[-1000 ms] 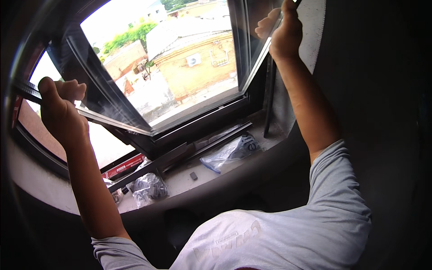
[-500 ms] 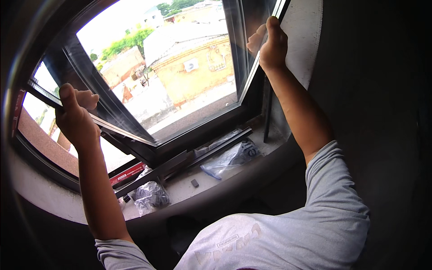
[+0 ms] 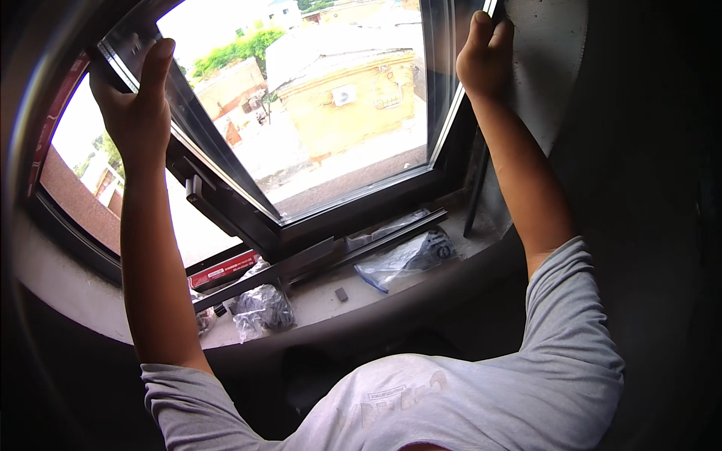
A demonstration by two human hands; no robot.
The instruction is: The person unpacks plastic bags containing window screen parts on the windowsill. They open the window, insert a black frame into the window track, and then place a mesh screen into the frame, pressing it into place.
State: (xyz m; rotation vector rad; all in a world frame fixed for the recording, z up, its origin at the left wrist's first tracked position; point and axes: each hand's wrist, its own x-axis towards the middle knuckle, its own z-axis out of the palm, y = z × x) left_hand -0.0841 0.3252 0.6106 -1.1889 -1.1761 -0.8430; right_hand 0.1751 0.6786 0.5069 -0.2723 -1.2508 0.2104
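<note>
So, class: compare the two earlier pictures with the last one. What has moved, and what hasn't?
The window sash has swung more upright in its opening. The left hand rose with its left edge; the right hand kept hold of the right edge. Neither hand let go. The plastic bags, the red box and the loose bar on the sill stayed put.

Two hands up on one window sash (image 3: 331, 128): the left hand (image 3: 139, 113) and the right hand (image 3: 485, 56). On the near sill (image 3: 391, 297), three plastic bags: one clear-blue at right (image 3: 406, 259), two crumpled at left (image 3: 259, 312). One red box (image 3: 224, 270), one small dark block (image 3: 341, 295).
</note>
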